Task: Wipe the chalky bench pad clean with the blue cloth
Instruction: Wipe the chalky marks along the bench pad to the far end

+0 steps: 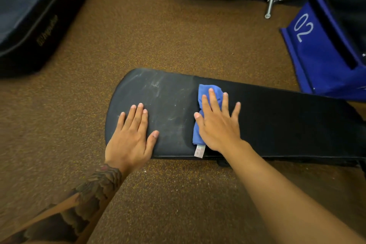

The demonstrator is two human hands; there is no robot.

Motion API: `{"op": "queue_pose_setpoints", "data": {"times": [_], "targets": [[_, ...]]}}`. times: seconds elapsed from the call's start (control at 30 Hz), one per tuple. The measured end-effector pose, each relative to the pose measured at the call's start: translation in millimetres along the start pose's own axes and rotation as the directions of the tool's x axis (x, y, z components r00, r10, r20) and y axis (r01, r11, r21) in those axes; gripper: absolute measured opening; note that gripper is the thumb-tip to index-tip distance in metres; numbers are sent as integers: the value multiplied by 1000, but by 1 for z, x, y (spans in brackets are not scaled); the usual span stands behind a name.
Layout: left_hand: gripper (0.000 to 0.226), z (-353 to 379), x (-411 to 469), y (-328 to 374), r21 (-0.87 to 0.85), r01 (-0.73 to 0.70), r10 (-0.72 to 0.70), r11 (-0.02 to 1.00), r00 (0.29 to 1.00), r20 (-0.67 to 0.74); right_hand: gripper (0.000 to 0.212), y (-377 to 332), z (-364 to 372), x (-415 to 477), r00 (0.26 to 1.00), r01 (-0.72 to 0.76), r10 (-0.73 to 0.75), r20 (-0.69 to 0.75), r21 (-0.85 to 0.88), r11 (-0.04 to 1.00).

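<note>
A long black bench pad (277, 121) runs from the middle of the view to the right edge. Its rounded left end carries whitish chalk smears (158, 89); the part right of the cloth looks dark and even. A bunched blue cloth (206, 90) with a white care tag lies on the pad. My right hand (217, 123) presses flat on the cloth, fingers spread. My left hand (132, 134) lies flat on the pad's chalky left end, fingers together, holding nothing.
Brown speckled rubber flooring (158, 31) surrounds the bench. A dark padded mat (29, 16) lies at the upper left. A blue panel marked 02 (320, 49) stands at the right, with black equipment and a metal handle (271, 4) behind it.
</note>
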State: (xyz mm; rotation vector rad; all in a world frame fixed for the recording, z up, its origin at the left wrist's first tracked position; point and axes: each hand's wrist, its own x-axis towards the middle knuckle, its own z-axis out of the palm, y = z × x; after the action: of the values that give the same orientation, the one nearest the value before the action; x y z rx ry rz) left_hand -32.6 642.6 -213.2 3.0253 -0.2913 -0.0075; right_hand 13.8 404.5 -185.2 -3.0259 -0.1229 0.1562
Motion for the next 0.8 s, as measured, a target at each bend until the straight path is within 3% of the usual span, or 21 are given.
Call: {"op": "queue_pose_setpoints", "data": {"times": [0.17, 0.33, 0.5, 0.8], "targets": [[73, 0, 0, 0, 28, 8, -8, 1000, 1000, 11, 64, -19, 2, 12, 997, -72, 73, -28, 51, 996], [71, 1, 0, -1, 34, 6, -7, 999, 1000, 20, 53, -15, 16, 6, 995, 64, -54, -79, 136, 989], [71, 0, 0, -1, 38, -3, 2, 999, 999, 35, 64, 0, 26, -34, 979, 193, -182, -88, 145, 970], [71, 2, 1, -2, 30, -12, 11, 999, 1000, 25, 66, -18, 0, 55, 996, -38, 57, -72, 235, 971]]}}
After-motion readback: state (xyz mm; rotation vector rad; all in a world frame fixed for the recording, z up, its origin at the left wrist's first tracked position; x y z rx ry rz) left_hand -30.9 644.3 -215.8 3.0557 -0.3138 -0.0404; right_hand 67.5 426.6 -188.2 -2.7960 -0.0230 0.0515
